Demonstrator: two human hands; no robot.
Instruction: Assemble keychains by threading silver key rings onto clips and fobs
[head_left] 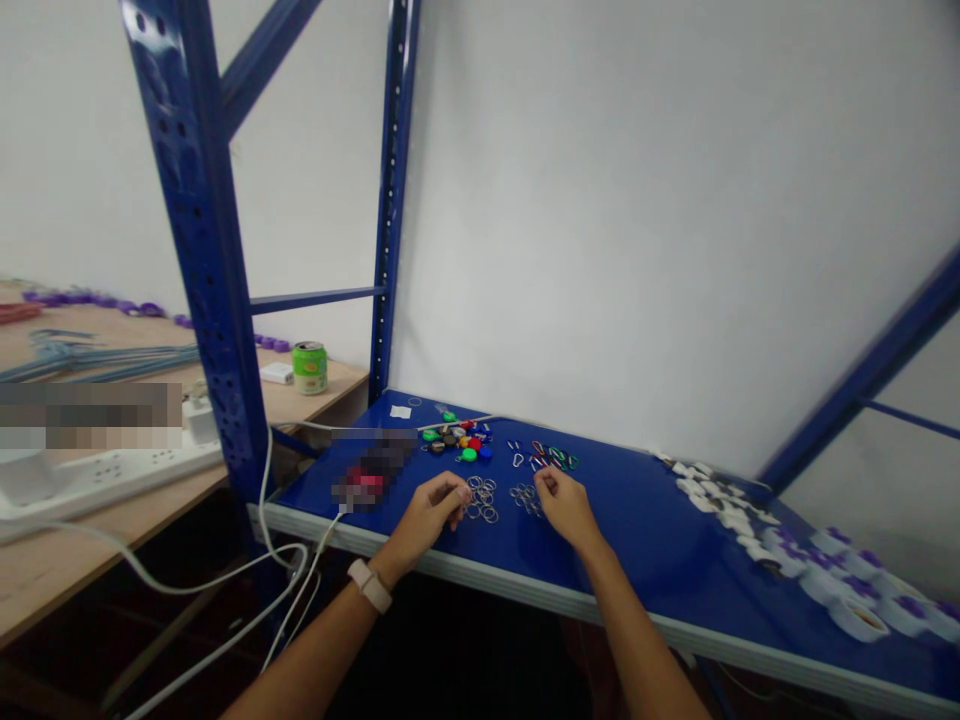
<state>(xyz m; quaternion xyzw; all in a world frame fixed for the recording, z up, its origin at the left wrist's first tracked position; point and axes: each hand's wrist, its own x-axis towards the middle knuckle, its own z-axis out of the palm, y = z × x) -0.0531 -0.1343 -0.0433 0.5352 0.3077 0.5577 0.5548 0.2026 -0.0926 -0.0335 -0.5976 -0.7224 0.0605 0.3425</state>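
Observation:
My left hand [433,508] is curled at the left edge of a pile of metal key rings [484,498], thumb and fingers drawn together. What it pinches, if anything, is hidden. A light watch band is on that wrist. My right hand [567,508] has thumb and forefinger pinched over a heap of small metal clasps or rings [525,497]; anything between the tips is too small to make out. Behind the hands are colourful carabiners [559,455] and a cluster of round badge reels [469,453] in green, red, blue and black.
The blue shelf [637,540] has a metal front edge and blue uprights [199,250]. White and purple rolls [859,590] and white pieces [709,490] lie right. At left are a blurred item, white cables, a power strip [112,475] and a green can [310,368].

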